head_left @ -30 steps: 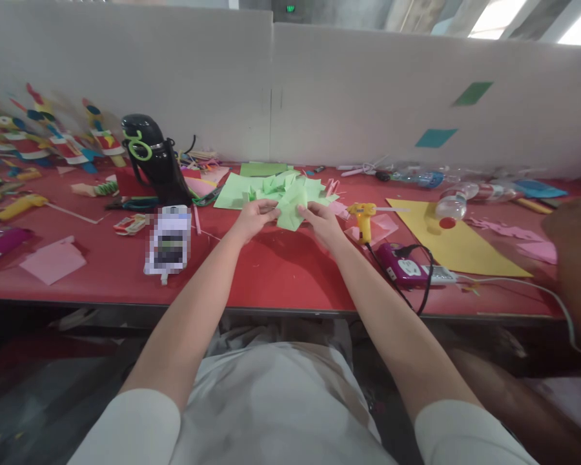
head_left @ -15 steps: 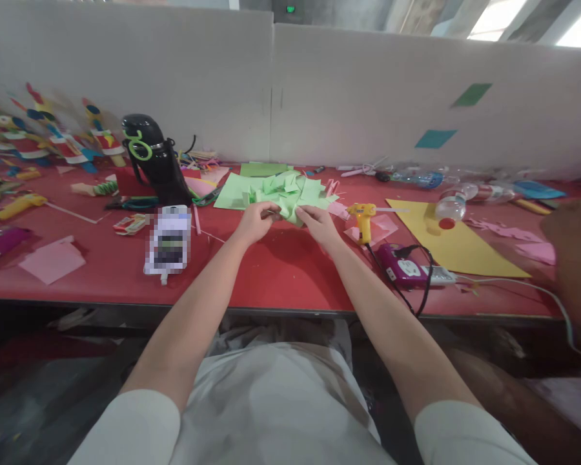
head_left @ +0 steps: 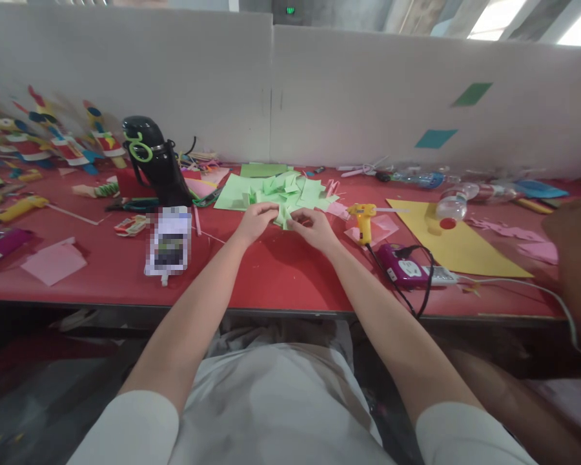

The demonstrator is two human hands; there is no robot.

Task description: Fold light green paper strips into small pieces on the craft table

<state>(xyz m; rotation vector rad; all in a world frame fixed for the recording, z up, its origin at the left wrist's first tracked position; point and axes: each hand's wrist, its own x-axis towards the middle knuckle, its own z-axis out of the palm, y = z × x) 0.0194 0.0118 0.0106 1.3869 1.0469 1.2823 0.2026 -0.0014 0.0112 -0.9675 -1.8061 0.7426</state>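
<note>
Both my hands meet at the near edge of a heap of light green paper pieces (head_left: 281, 188) on the red table (head_left: 271, 271). My left hand (head_left: 256, 219) is curled, its fingertips pinched on a small folded green paper piece (head_left: 285, 218). From the other side my right hand (head_left: 314, 227) pinches the same piece. The piece is mostly covered by my fingers and lies low over the table.
A black flask (head_left: 155, 158) stands left of the heap, a phone (head_left: 169, 240) before it. A yellow glue gun (head_left: 364, 218), a purple power strip (head_left: 407, 268) and a yellow sheet (head_left: 458, 242) lie right. Another person's arm (head_left: 574, 258) is at the right edge.
The green piece was held open and larger between my hands; now it is folded smaller and my hands have drawn closer together, slightly lower toward the table.
</note>
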